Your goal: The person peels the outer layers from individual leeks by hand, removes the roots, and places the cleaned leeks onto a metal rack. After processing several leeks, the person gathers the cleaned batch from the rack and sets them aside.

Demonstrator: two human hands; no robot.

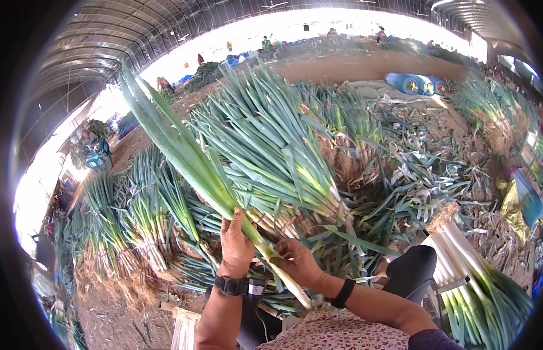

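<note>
A long green onion [253, 236] slants across my front, its leaves toward the upper left and its pale root end down near my lap. My left hand [237, 248] is wrapped around the stalk where green turns to white. Lower on the stalk, my right hand [298, 263] has its fingers bent and pinched against the outer layer; its fingertips are partly hidden. Just beyond my hands lies a big heap of green onions [265, 146], leaves pointing away from me. Both wrists carry dark bands.
To my right, a bundle of cleaned white-stalked onions [458, 262] lies near my knee [412, 268]. Tied onion bundles [146, 227] stand at the left. Loose leaf scraps [423, 157] litter the ground on the right. A blue roll [414, 83] lies farther back, with several people in the distance.
</note>
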